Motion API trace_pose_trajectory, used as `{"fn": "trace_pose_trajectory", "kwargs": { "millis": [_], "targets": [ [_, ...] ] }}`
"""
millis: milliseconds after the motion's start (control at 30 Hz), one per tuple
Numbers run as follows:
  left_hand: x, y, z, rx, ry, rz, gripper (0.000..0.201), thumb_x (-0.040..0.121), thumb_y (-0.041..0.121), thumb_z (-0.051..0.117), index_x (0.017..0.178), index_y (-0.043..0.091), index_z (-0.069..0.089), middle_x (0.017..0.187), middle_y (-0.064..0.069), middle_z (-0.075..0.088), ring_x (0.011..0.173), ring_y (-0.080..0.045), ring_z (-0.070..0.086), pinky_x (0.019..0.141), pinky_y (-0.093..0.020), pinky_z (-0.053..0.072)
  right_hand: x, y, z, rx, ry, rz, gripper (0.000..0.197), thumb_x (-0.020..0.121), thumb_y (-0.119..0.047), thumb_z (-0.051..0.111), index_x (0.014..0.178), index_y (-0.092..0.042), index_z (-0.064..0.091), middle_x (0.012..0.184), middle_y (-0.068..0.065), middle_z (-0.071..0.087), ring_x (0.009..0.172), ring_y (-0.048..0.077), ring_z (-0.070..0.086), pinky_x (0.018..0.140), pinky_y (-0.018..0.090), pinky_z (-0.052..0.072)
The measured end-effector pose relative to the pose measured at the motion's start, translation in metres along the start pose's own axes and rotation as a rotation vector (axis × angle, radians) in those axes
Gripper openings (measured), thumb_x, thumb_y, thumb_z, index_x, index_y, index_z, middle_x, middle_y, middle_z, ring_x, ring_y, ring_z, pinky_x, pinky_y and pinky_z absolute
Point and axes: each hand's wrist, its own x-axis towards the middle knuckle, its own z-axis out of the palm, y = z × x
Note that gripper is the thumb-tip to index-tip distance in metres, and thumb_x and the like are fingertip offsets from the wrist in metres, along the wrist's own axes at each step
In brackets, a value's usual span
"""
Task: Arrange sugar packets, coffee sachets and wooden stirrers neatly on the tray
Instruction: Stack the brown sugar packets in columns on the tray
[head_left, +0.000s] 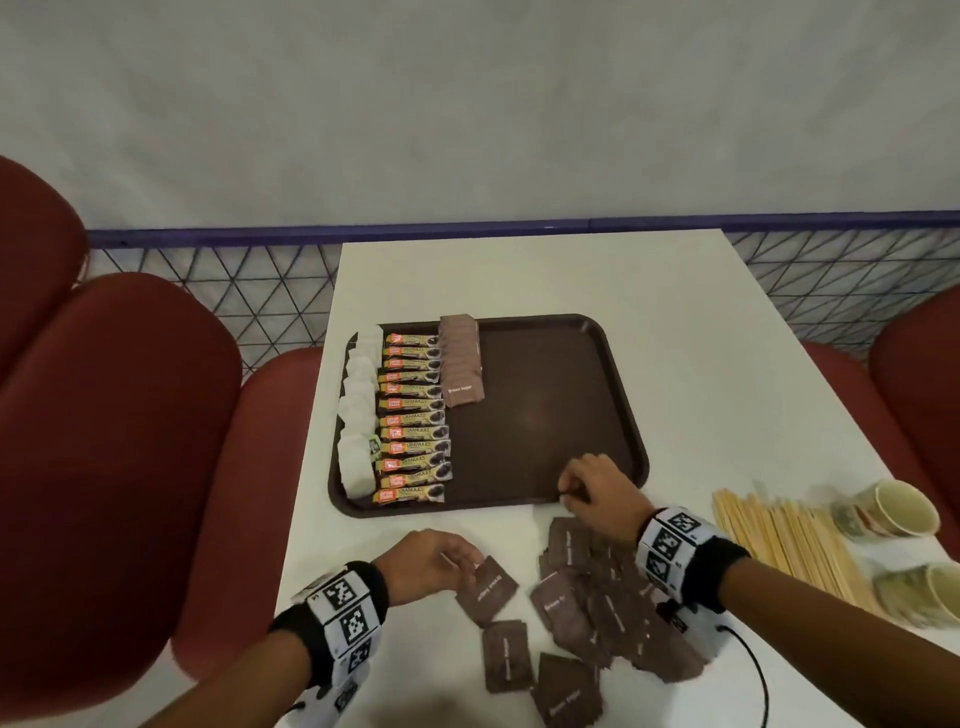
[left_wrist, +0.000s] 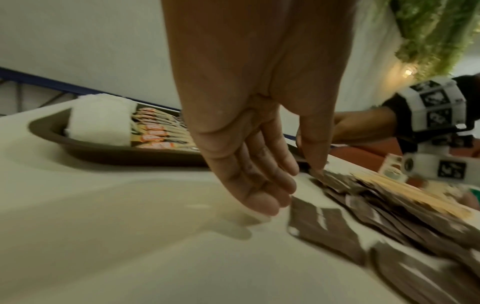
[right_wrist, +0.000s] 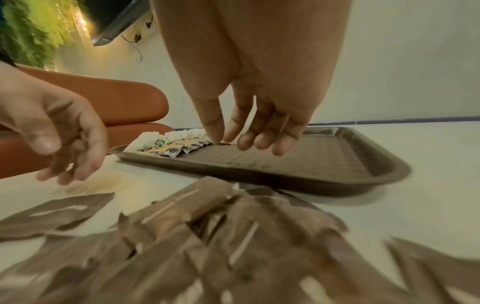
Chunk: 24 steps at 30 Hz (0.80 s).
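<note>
A brown tray (head_left: 545, 405) lies on the white table. Along its left side stand white packets (head_left: 358, 415), a column of coffee sachets (head_left: 413, 415) and a short row of brown sugar packets (head_left: 460, 364). Loose brown sugar packets (head_left: 597, 608) lie in a heap on the table in front of the tray. My left hand (head_left: 436, 564) hovers with relaxed, empty fingers beside a single brown packet (head_left: 488, 592). My right hand (head_left: 587, 483) hangs over the tray's near right edge with its fingers (right_wrist: 262, 142) pointing down. Its thumb and forefinger tips are close together with nothing visible between them. Wooden stirrers (head_left: 789, 545) lie to the right.
Two paper cups (head_left: 898, 506) (head_left: 930, 592) lie on their sides at the right table edge beyond the stirrers. Red padded seats (head_left: 119, 441) flank the table on both sides. A wire-mesh barrier runs behind the table's far edge.
</note>
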Motion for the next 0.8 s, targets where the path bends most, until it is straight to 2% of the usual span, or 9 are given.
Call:
{"fn": "trace_pose_trajectory", "kwargs": {
  "millis": [67, 100, 200, 267, 367, 433, 500, 700, 800],
  "targets": [
    [-0.001, 0.000, 0.014, 0.069, 0.006, 0.019, 0.024, 0.082, 0.007, 0.068, 0.094, 0.026, 0.062, 0.089, 0.009, 0.062, 0.067, 0.013, 0.057, 0.066, -0.003, 0.041, -0.015, 0.012, -0.003, -0.046, -0.054, 0.016, 0.019, 0.085, -0.021, 0.056, 0.102, -0.014, 0.058, 0.097, -0.005, 0.044, 0.106, 0.022, 0.044, 0.093, 0.029, 0.037],
    [-0.002, 0.000, 0.021, 0.102, 0.009, 0.017, 0.026, 0.080, 0.009, 0.070, 0.097, 0.026, 0.061, 0.093, 0.008, 0.061, 0.072, 0.010, 0.057, 0.070, -0.004, 0.042, -0.022, 0.017, -0.005, -0.072, -0.061, 0.031, 0.022, 0.085, -0.025, 0.057, 0.105, -0.014, 0.057, 0.101, -0.003, 0.046, 0.107, 0.023, 0.043, 0.094, 0.029, 0.037],
    [-0.004, -0.002, 0.038, 0.327, 0.031, 0.025, 0.050, 0.076, 0.025, 0.076, 0.119, 0.028, 0.052, 0.117, 0.002, 0.047, 0.105, -0.011, 0.049, 0.091, -0.016, 0.041, -0.039, 0.028, -0.012, -0.150, -0.103, 0.090, 0.039, 0.083, -0.043, 0.059, 0.113, -0.018, 0.052, 0.117, 0.004, 0.046, 0.112, 0.022, 0.041, 0.096, 0.031, 0.038],
    [-0.007, -0.003, 0.048, 0.456, 0.041, 0.033, 0.067, 0.071, 0.034, 0.078, 0.128, 0.027, 0.043, 0.130, 0.003, 0.034, 0.120, -0.015, 0.035, 0.102, -0.022, 0.035, -0.048, 0.033, -0.014, -0.177, -0.173, 0.139, 0.057, 0.077, -0.055, 0.061, 0.120, -0.021, 0.046, 0.124, 0.004, 0.042, 0.117, 0.023, 0.038, 0.099, 0.035, 0.040],
    [-0.007, -0.005, 0.061, 0.652, 0.085, 0.044, 0.088, 0.064, 0.042, 0.079, 0.136, 0.020, 0.033, 0.137, 0.001, 0.026, 0.124, -0.019, 0.028, 0.103, -0.025, 0.034, -0.057, 0.035, -0.013, -0.225, -0.260, 0.172, 0.085, 0.066, -0.065, 0.066, 0.133, -0.024, 0.033, 0.135, 0.004, 0.035, 0.123, 0.027, 0.035, 0.103, 0.041, 0.038],
    [-0.005, -0.003, 0.068, 0.764, 0.145, 0.078, 0.090, 0.063, 0.041, 0.079, 0.136, 0.018, 0.032, 0.138, -0.001, 0.027, 0.122, -0.020, 0.030, 0.102, -0.025, 0.034, -0.060, 0.033, -0.008, -0.269, -0.284, 0.161, 0.094, 0.064, -0.063, 0.068, 0.139, -0.025, 0.024, 0.138, 0.005, 0.033, 0.125, 0.028, 0.034, 0.104, 0.042, 0.035],
    [0.000, -0.002, 0.073, 0.769, 0.189, 0.094, 0.086, 0.064, 0.038, 0.078, 0.134, 0.016, 0.033, 0.138, -0.001, 0.028, 0.122, -0.020, 0.031, 0.100, -0.025, 0.035, -0.058, 0.029, -0.001, -0.276, -0.262, 0.134, 0.094, 0.066, -0.057, 0.069, 0.140, -0.022, 0.024, 0.137, 0.006, 0.035, 0.124, 0.028, 0.036, 0.105, 0.040, 0.035],
    [0.014, 0.006, 0.074, 0.499, 0.233, 0.123, 0.076, 0.070, 0.025, 0.076, 0.135, 0.018, 0.037, 0.132, 0.000, 0.036, 0.120, -0.016, 0.036, 0.098, -0.022, 0.036, -0.049, 0.012, 0.012, -0.041, -0.207, -0.011, 0.063, 0.078, -0.026, 0.067, 0.133, -0.019, 0.037, 0.131, 0.005, 0.043, 0.123, 0.023, 0.040, 0.102, 0.031, 0.035],
    [0.011, 0.005, 0.071, 0.478, 0.298, 0.145, 0.071, 0.073, 0.022, 0.074, 0.134, 0.017, 0.037, 0.132, 0.000, 0.035, 0.122, -0.016, 0.036, 0.098, -0.023, 0.038, -0.047, 0.012, 0.007, 0.082, -0.166, -0.058, 0.061, 0.079, -0.018, 0.068, 0.133, -0.019, 0.039, 0.129, 0.002, 0.043, 0.124, 0.019, 0.040, 0.101, 0.025, 0.033]
  ]
}}
